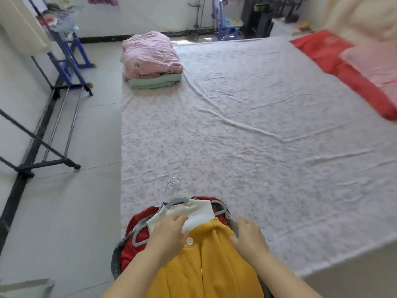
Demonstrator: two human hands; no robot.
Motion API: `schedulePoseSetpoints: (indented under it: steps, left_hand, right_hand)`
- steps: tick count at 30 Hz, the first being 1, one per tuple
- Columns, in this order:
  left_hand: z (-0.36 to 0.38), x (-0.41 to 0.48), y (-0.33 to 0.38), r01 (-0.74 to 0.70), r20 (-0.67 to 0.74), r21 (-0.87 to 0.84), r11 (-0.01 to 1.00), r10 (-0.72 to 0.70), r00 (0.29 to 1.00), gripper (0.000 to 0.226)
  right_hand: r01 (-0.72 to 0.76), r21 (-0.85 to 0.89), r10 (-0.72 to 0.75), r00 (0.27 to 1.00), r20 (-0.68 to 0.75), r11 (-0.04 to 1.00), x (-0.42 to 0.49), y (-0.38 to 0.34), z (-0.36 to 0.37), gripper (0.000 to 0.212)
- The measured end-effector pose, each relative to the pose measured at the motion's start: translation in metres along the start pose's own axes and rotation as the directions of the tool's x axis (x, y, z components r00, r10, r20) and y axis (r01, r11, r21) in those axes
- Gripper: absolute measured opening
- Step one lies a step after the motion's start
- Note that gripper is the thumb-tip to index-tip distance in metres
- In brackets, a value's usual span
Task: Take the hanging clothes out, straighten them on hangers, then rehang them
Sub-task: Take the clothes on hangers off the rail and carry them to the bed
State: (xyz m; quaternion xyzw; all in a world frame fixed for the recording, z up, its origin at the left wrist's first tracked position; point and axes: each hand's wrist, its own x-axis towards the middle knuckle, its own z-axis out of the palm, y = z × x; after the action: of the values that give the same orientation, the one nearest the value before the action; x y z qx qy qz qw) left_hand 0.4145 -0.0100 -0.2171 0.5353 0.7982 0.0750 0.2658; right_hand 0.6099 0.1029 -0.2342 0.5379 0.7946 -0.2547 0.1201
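Note:
A pile of clothes on hangers lies at the near edge of the bed (247,117). On top is a yellow knit cardigan (206,261) with a white button, over a white collared garment (194,214). Beneath them are a red garment (137,224) and grey plastic hangers (139,238) whose metal hooks (173,187) point away from me. My left hand (169,234) grips the cardigan's left shoulder by the white collar. My right hand (247,234) grips the cardigan's right shoulder edge.
A black clothes rack (43,134) stands on the floor to the left, with a cream garment (19,24) hanging at its top. Folded pink and green bedding (150,61) sits at the bed's far left corner. Red and pink bedding (348,65) lies at the right.

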Motion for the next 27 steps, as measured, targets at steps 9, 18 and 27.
schedulePoseSetpoints:
  steps: [9, 18, 27]
  left_hand:
    - [0.021, -0.043, 0.106, -0.584, 0.324, 0.236, 0.777, 0.503, 0.801, 0.054]
    - [0.114, -0.212, 0.258, -0.956, 0.638, 0.163, 0.246, 0.713, 0.292, 0.055]
    - [0.24, -0.526, 0.337, -0.909, 0.713, -0.055, -0.414, 0.621, -0.326, 0.052]
  right_hand:
    - [-0.461, 0.295, 0.532, 0.814, -0.235, 0.837, -0.199, 0.075, 0.018, 0.048]
    - [-0.75, 0.547, 0.927, 0.334, -0.169, 0.371, -0.467, 0.115, 0.112, 0.047]
    - [-0.655, 0.735, 0.979, -0.198, 0.053, -0.173, -0.753, 0.08, 0.252, 0.045]
